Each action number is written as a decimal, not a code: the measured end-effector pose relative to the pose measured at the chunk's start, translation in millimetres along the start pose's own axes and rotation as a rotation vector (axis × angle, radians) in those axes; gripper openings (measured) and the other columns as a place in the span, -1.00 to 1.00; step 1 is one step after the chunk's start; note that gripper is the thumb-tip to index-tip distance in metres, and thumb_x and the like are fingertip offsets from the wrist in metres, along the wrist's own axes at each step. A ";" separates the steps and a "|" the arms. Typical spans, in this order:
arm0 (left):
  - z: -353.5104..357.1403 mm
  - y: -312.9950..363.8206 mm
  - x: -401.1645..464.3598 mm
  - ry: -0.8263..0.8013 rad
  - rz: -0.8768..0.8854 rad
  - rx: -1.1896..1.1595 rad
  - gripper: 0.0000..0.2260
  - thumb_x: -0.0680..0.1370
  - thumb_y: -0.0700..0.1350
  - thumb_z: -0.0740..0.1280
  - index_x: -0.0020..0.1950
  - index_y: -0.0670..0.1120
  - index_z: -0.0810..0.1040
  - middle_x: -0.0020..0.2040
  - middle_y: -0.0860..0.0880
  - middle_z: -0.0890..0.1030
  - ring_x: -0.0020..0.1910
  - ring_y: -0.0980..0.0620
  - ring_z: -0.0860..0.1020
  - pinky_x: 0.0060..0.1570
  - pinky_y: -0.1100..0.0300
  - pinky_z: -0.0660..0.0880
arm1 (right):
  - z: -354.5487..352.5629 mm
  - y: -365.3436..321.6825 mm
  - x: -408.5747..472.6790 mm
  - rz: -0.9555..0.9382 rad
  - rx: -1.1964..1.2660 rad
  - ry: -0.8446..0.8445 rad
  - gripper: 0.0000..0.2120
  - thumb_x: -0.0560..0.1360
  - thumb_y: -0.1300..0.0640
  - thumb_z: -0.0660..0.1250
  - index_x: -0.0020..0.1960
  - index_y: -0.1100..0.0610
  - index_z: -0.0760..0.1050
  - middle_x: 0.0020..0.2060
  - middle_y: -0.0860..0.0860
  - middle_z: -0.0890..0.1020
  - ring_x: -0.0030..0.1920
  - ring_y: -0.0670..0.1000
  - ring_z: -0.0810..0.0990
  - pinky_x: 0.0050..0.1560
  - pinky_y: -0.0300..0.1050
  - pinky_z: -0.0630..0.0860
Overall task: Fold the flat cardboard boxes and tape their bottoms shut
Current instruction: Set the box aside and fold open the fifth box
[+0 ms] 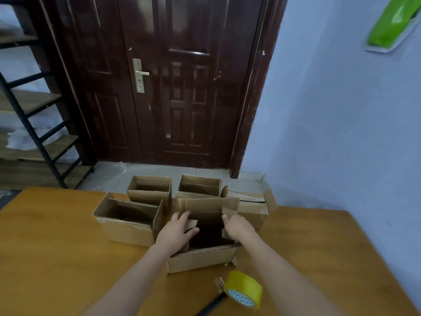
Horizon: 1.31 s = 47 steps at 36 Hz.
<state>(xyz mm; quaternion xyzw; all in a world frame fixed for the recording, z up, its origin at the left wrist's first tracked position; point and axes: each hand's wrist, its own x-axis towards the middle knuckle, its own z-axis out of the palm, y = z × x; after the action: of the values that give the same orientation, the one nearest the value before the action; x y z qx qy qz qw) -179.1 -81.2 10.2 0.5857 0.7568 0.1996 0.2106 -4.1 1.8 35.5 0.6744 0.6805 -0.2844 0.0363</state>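
Note:
An open-topped cardboard box [202, 258] stands on the wooden table [57, 258] in front of me. My left hand [176, 231] grips its left side flap, thumb inside the box. On the right side flap rests my right hand [238, 225], fingers over the flap's edge. A yellow tape roll [243, 288] lies on the table just right of the box's near corner. Three more erected boxes stand behind: one at the left [127, 229], one at the back left [149, 190] and one at the back middle [199, 185].
Another cardboard box [252, 209] with its flaps spread sits at the back right by the wall. A dark wooden door [177, 87] stands beyond the table. A black-framed shelf unit [34, 124] is at the left. A dark rod [211, 304] lies near the tape.

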 end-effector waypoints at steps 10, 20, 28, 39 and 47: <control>-9.4 -17.3 -6.6 0.081 0.007 -0.313 -0.80 0.56 -0.05 0.29 0.17 0.01 0.45 0.21 0.01 0.48 0.14 0.05 0.49 0.05 0.23 0.48 | -6.7 25.6 10.9 -0.009 0.135 -0.017 -0.73 0.54 -0.06 0.29 -0.01 0.16 0.43 -0.13 0.04 0.55 -0.17 0.05 0.55 -0.14 -0.05 0.51; -14.5 -40.3 -18.8 -0.258 0.033 -0.493 -0.15 0.15 0.61 0.09 0.34 0.23 0.31 0.45 0.23 0.08 0.44 0.07 0.16 0.37 0.07 0.24 | 1.5 34.5 22.7 0.044 0.373 -0.051 -0.75 0.55 0.07 0.29 0.13 0.22 0.41 -0.05 0.10 0.53 -0.21 0.02 0.49 -0.28 -0.15 0.49; -16.2 -54.8 -20.5 -0.469 0.095 -0.339 -0.08 0.07 0.67 0.06 0.38 0.40 0.01 0.52 0.20 -0.20 0.53 -0.06 -0.09 0.44 -0.11 0.04 | -0.4 51.2 15.6 0.018 0.620 -0.126 -0.59 0.60 0.07 0.21 0.38 0.25 0.33 -0.40 0.00 0.40 -0.52 -0.10 0.36 -0.64 -0.32 0.23; -18.7 -33.5 -12.6 -0.525 0.095 -0.353 0.09 -0.01 0.68 0.08 0.44 0.24 0.03 0.56 0.03 -0.16 0.54 -0.08 -0.10 0.47 -0.05 0.03 | -3.0 63.7 23.4 0.017 0.613 -0.034 -0.54 0.56 0.17 0.26 0.42 0.20 0.28 0.17 0.14 0.52 -0.35 -0.12 0.34 -0.47 -0.29 0.26; -16.7 -32.0 -16.6 -0.466 0.187 -0.354 -0.08 0.02 0.64 0.18 0.32 0.34 0.12 0.52 0.14 -0.11 0.53 -0.01 -0.05 0.43 0.06 0.12 | -6.0 67.5 26.6 0.068 0.621 0.000 -0.56 0.56 0.21 0.24 0.42 0.20 0.27 0.08 0.13 0.51 -0.37 -0.10 0.34 -0.51 -0.29 0.26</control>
<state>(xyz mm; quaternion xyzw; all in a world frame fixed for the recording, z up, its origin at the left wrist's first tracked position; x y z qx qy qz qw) -210.2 -105.7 7.9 0.6370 0.5842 0.2073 0.4582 58.9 23.5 6.2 0.6754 0.5381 -0.4775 -0.1621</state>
